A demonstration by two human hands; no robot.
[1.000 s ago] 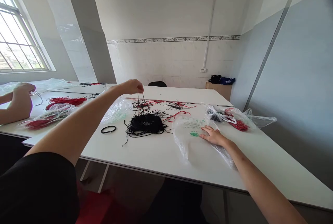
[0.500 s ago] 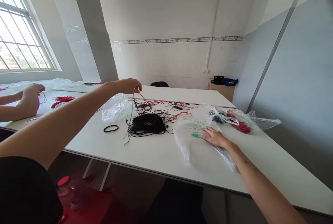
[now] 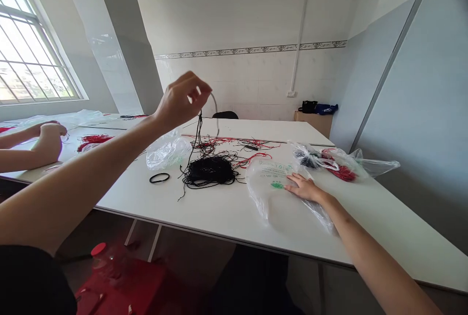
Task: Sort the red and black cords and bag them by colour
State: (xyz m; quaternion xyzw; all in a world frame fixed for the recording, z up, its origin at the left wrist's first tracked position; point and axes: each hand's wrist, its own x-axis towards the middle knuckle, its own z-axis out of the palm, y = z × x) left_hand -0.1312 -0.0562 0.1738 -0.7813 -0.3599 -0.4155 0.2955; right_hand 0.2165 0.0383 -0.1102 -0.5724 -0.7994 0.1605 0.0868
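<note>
My left hand [image 3: 185, 98] is raised above the table, its fingers pinched on black cord [image 3: 199, 132]. Strands hang down from it toward the tangle behind the pile, and one thin end arcs out to the right of the fingertips. Below lies a thick bundle of black cords [image 3: 211, 169]. My right hand [image 3: 302, 187] rests flat, fingers spread, on a clear plastic bag [image 3: 261, 193] with green print. A black ring of cord [image 3: 159, 178] lies left of the bundle.
Red cords [image 3: 256, 159] and black scraps lie behind the bundle. A crumpled clear bag [image 3: 166, 154] sits left; another bag holding red cord [image 3: 343, 172] sits right. At far left, another person's hands [image 3: 51, 132] work near red cord. A red-capped jar [image 3: 106, 261] stands below the table edge.
My left hand has risen from just above the cords, drawing black strands upward with it. My right hand stays on the plastic bag. The view has shifted slightly.
</note>
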